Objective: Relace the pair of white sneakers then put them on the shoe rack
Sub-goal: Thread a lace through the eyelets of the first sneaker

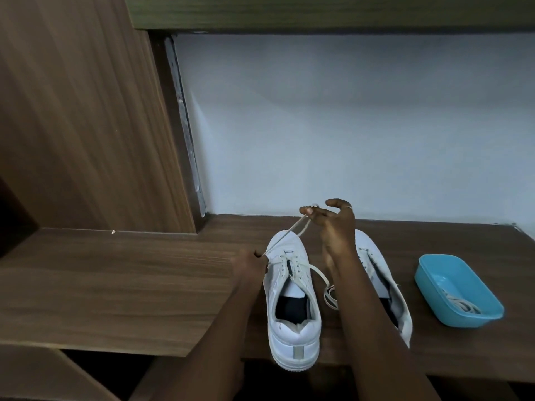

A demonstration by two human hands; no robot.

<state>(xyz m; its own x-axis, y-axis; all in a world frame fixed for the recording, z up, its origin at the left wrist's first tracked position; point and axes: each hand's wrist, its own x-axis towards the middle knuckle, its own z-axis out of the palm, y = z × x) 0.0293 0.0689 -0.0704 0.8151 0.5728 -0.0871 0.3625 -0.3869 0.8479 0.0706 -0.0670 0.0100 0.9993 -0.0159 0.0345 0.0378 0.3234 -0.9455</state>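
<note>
I log relacing as early. The near sneaker (292, 299), at 6 o'clock on the wooden shelf (144, 285), is only partly threaded. The left hand (250, 263) grips the lace (285, 235) by the eyelets. The right hand (333, 224) pinches its end, lifted toward 12. The second sneaker (373, 256), at its 3, looks unlaced. A spare lace (463, 303) lies in the blue tub (451, 319). No writing is legible.

A pale bluish wall (347, 125) is rising behind the brown wood-grain desk (115, 285); a tall wooden panel (72, 111) is standing at left, a dark board (318, 13) running overhead.
</note>
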